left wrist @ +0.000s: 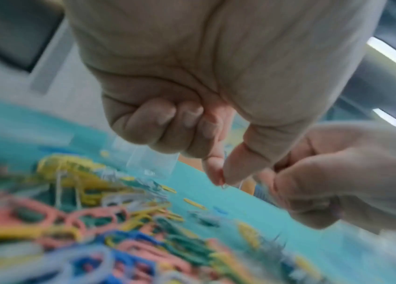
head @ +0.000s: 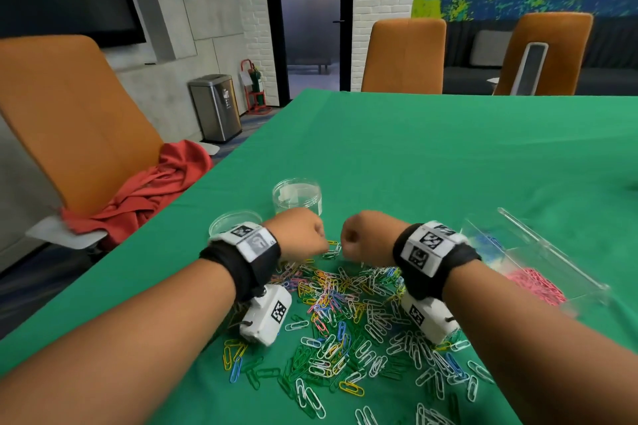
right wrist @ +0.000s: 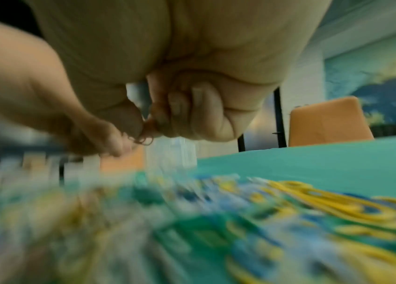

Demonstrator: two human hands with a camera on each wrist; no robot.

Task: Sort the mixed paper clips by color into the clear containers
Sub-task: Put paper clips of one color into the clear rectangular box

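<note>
pink clips are sitting in the rectangular clear box (head: 538,272); the round jar (head: 297,197) is looking empty. both hands, left hand (head: 300,235) and right hand (head: 366,235), are pinching something tiny above the mixed clip pile (head: 345,314), too blurred to name.

Two hands (head: 299,233) (head: 366,235); two round jars (head: 297,196) (head: 234,222) beyond the left one; three orange chairs (head: 404,55); paper clips (head: 345,314) too many to count.
</note>
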